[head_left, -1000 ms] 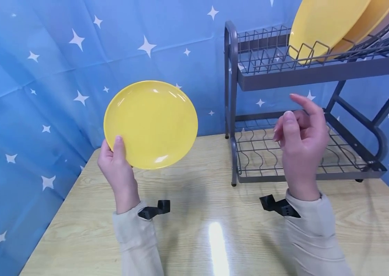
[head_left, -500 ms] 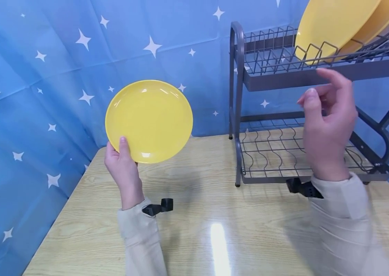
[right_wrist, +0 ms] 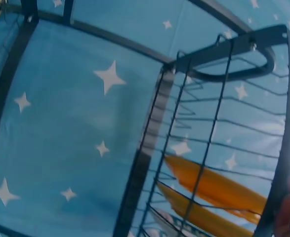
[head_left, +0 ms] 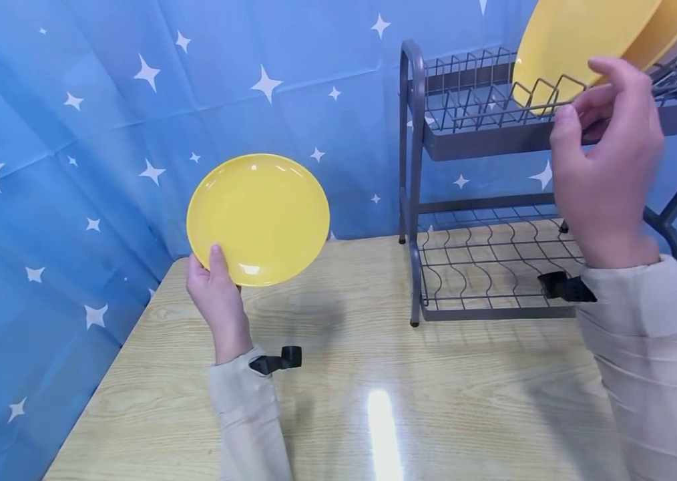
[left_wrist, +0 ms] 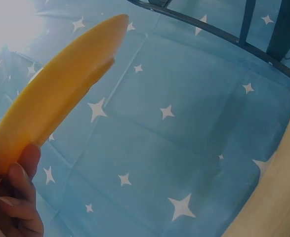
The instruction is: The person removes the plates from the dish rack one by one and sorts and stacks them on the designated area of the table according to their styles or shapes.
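Note:
A glossy yellow plate (head_left: 260, 217) is gripped at its lower left rim by my left hand (head_left: 218, 304), thumb on its upper face, raised above the table. In the left wrist view, that plate (left_wrist: 61, 94) shows edge-on, with fingers (left_wrist: 23, 185) behind it. My right hand (head_left: 609, 167) holds nothing, its fingers loosely bent, in front of the dish rack's upper tier (head_left: 489, 140). Yellow plates (head_left: 579, 47) stand tilted in that tier just above and behind the hand. From the right wrist, two yellow plates (right_wrist: 224, 192) and a patterned white dish (right_wrist: 172, 222) show through the wires.
The dark metal rack has a wavy wire lower tier (head_left: 483, 260) and stands at the right of the wooden table (head_left: 338, 401). A blue curtain (head_left: 134, 133) with white stars hangs behind. A side post (head_left: 415, 180) marks the rack's left end.
My right hand has moved up and to the right, from in front of the lower tier to the upper tier. The left hand keeps the plate, which has tilted back slightly.

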A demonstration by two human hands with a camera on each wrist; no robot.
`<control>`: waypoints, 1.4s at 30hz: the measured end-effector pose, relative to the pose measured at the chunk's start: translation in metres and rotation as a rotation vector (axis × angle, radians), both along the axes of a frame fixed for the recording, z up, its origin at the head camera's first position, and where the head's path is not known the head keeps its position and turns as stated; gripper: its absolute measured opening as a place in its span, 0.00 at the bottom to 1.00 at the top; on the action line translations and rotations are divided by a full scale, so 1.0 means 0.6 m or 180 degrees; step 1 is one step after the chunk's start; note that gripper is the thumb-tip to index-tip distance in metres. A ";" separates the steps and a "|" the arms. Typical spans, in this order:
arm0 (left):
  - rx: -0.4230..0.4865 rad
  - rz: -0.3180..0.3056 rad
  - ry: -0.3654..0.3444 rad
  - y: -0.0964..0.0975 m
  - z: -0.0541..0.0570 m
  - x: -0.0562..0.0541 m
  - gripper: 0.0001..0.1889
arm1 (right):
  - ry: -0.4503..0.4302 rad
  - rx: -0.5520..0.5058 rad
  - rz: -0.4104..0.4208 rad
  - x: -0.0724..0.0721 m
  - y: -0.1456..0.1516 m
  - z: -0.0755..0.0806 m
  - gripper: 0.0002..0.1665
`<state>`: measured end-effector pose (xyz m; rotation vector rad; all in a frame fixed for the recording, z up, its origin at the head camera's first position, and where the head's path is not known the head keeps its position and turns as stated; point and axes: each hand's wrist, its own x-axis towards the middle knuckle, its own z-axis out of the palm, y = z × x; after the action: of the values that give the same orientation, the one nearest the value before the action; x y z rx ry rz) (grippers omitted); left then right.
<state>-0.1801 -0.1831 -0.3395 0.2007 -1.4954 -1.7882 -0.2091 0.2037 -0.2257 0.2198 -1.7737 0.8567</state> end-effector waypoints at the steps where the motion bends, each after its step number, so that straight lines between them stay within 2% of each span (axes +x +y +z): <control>1: -0.0024 0.0020 -0.0019 -0.001 -0.003 -0.002 0.16 | -0.0011 0.0044 -0.0065 -0.002 0.003 0.004 0.22; 5: -0.0103 0.0098 -0.0163 -0.006 -0.014 -0.003 0.14 | 0.0003 0.0257 -0.0281 -0.011 0.011 0.019 0.23; 8: -0.0065 0.0067 -0.0203 -0.012 -0.022 -0.006 0.14 | 0.0023 0.0459 -0.0372 -0.019 0.012 0.029 0.24; 14: 0.0032 0.0106 -0.0414 -0.026 -0.050 -0.032 0.15 | 0.0074 0.0763 -0.0551 -0.033 0.010 0.044 0.26; 18: -0.0027 0.0177 -0.0602 -0.027 -0.067 -0.043 0.14 | -0.0167 0.0717 -0.0650 -0.038 0.007 0.053 0.27; 21: -0.0034 0.0161 -0.0682 -0.028 -0.078 -0.046 0.14 | -0.0384 0.0633 -0.0730 -0.042 0.002 0.060 0.28; 27: 0.0049 0.0113 -0.0968 -0.036 -0.107 -0.054 0.15 | -0.0436 0.0580 -0.0897 -0.046 0.006 0.069 0.27; 32: -0.0154 0.0156 -0.1234 -0.041 -0.132 -0.061 0.14 | -0.0500 0.0304 -0.0920 -0.047 0.019 0.081 0.22; 36: -0.0189 0.0169 -0.1249 -0.042 -0.148 -0.060 0.15 | -0.0654 0.0177 -0.0883 -0.047 0.028 0.091 0.14; 38: -0.0127 0.0163 -0.1258 -0.041 -0.155 -0.059 0.15 | -0.0750 0.0079 -0.0909 -0.048 0.029 0.095 0.07; 39: -0.0090 0.0159 -0.1264 -0.042 -0.158 -0.059 0.15 | -0.0829 0.0043 -0.0939 -0.047 0.030 0.096 0.07; 42: -0.0024 0.0177 -0.1292 -0.042 -0.167 -0.058 0.16 | -0.1141 -0.0024 -0.1029 -0.043 0.035 0.098 0.19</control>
<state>-0.2150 -0.2084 -0.4399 0.6261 -1.7539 -1.7671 -0.2351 0.2248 -0.1670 -0.2366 -2.0644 0.6968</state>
